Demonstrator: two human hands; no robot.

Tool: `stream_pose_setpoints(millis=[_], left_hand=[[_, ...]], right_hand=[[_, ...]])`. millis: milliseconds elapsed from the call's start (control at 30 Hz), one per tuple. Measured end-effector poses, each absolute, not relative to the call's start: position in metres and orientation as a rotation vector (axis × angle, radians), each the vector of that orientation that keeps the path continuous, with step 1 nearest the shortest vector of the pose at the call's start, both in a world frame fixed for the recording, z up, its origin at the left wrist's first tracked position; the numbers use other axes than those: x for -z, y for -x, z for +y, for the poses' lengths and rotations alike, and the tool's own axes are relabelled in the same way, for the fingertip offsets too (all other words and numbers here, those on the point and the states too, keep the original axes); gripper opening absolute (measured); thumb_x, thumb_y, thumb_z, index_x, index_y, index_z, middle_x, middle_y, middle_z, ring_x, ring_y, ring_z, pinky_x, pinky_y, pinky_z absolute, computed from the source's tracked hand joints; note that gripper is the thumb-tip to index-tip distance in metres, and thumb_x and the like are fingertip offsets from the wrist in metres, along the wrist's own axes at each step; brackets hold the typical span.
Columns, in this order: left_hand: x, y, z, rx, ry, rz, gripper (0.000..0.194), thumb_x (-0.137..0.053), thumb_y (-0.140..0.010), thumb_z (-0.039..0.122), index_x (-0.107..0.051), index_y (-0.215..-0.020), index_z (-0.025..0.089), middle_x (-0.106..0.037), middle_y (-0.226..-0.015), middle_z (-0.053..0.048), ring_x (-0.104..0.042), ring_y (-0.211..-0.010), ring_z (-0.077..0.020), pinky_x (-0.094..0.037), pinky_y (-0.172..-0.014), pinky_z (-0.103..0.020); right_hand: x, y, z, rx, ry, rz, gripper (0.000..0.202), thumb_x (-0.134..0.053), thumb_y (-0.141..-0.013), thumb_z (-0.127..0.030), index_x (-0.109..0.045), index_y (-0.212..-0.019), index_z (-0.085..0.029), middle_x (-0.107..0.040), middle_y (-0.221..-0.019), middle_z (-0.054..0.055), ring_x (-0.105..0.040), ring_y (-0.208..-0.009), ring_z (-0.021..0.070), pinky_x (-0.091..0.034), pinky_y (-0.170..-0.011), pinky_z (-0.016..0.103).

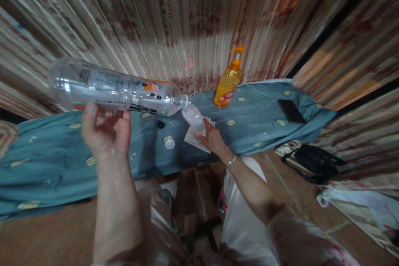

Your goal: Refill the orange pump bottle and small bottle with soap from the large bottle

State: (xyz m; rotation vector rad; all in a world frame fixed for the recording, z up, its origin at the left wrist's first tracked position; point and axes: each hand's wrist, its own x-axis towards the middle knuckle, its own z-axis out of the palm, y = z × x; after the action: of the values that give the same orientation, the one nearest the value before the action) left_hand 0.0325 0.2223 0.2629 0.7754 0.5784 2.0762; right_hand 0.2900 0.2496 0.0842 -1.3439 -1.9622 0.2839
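My left hand (pixel 107 129) is wrapped round the underside of a large clear bottle (pixel 124 91), which lies nearly level in the air. Its open neck meets the mouth of a small clear bottle (pixel 192 115). Around the small bottle my right hand (pixel 213 136) is closed, and a white cloth or paper (pixel 198 138) shows beneath it. A white cap (pixel 170 144) and a small black cap (pixel 160 124) rest on the green patterned cloth (pixel 118 162) below. Whether liquid flows between the bottles is too blurred to tell.
An orange pump bottle (pixel 229 81) stands near the back edge of the cloth-covered surface. A black phone (pixel 291 111) lies at its right end. Beyond hangs a striped curtain (pixel 199 20). On the floor at the right sits a black bag (pixel 314 162).
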Motion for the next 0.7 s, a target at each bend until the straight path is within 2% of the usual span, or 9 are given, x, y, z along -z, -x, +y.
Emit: stream_pose_setpoints(millis=[133,300,433,700], left_hand=[[-0.2630,-0.0321,0.2223,-2.069,-0.765,0.580,0.035,-0.087,-0.051,0.026,-0.067,-0.079,0.022,-0.066,-0.081,0.006,-0.061,-0.086,-0.0109,-0.054,-0.092,-0.030],[-0.2642,-0.0342,0.2212,-2.082,-0.802,0.618,0.032,-0.085,-0.053,0.029,-0.067,-0.079,0.024,-0.068,-0.084,0.004,-0.062,-0.099,-0.0148,-0.050,-0.101,-0.033],[-0.2660,-0.0362,0.2211,-2.085,-0.820,0.697,0.029,-0.084,-0.053,0.034,-0.066,-0.074,0.025,-0.069,-0.087,0.003,-0.061,-0.104,-0.0163,-0.050,-0.101,-0.032],[-0.2679,-0.0372,0.2213,-2.087,-0.813,0.697,0.032,-0.087,-0.050,0.035,-0.063,-0.067,0.024,-0.064,-0.073,0.005,-0.061,-0.093,-0.0139,-0.051,-0.096,-0.029]], right_hand=[[-0.0849,-0.2904,0.2490,-0.289,1.339,-1.969,0.073,-0.062,-0.089,-0.050,-0.042,-0.142,-0.005,-0.063,-0.129,0.027,-0.063,-0.118,0.0332,-0.051,-0.101,0.047],[-0.0840,-0.2900,0.2497,-0.288,1.341,-1.972,0.075,-0.062,-0.088,-0.051,-0.040,-0.144,-0.005,-0.061,-0.132,0.027,-0.061,-0.121,0.0336,-0.050,-0.102,0.049],[-0.0829,-0.2895,0.2501,-0.279,1.334,-1.977,0.075,-0.061,-0.089,-0.051,-0.040,-0.144,-0.005,-0.059,-0.134,0.028,-0.061,-0.122,0.0339,-0.050,-0.102,0.050],[-0.0818,-0.2878,0.2503,-0.257,1.320,-1.963,0.072,-0.061,-0.089,-0.051,-0.042,-0.142,-0.006,-0.059,-0.136,0.026,-0.060,-0.124,0.0334,-0.050,-0.103,0.049]])
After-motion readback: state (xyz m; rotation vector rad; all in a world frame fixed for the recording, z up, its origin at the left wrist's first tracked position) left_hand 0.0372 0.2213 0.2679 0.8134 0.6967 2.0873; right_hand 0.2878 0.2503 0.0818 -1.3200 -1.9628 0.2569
